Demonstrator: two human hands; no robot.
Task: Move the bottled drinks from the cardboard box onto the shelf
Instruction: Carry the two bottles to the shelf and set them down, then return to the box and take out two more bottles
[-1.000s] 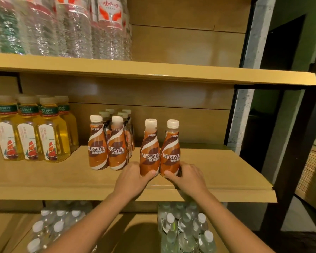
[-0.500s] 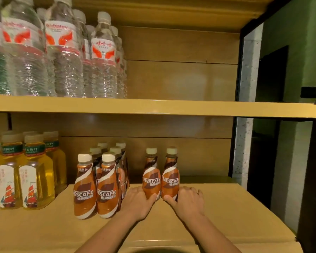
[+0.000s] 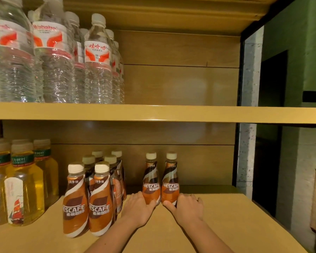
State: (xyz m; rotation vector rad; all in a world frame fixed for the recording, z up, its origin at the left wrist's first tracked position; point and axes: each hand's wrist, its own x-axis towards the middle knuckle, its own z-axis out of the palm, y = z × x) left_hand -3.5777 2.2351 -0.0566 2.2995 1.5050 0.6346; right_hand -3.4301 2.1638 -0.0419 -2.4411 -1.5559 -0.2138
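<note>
Your left hand [image 3: 138, 207] grips the base of the left coffee bottle [image 3: 151, 182], and your right hand [image 3: 187, 207] grips the right coffee bottle [image 3: 170, 182]. Both forearms reach straight forward. The bottles stand upright, side by side, deep on the shelf [image 3: 223, 220].

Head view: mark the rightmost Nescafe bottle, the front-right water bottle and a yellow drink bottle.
Rightmost brown plastic Nescafe bottle [image 3: 170, 187]: head view, label.
Front-right clear plastic water bottle [image 3: 98, 52]: head view, label.
Yellow plastic drink bottle [image 3: 35, 192]: head view, body.
</note>
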